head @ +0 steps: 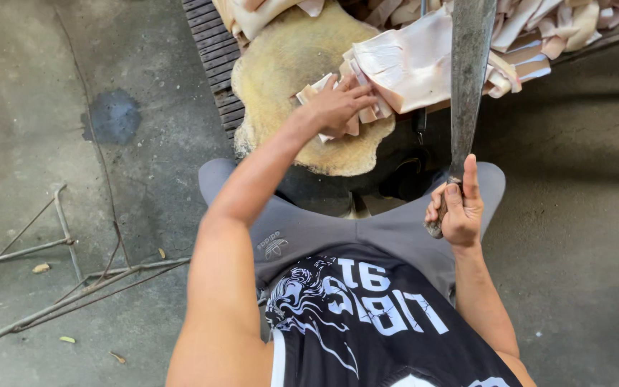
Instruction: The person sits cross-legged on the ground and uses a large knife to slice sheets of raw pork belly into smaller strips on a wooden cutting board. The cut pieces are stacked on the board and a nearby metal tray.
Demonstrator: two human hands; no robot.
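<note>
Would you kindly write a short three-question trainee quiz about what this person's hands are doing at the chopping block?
1. True or false: the right hand grips the handle of a long knife with its blade raised.
2. What does the left hand press on? A) pale cut strips B) a metal rod C) the knife
3. Fill in: the strips lie on a round, worn wooden ____.

Key: 1 true; 2 A; 3 block.
</note>
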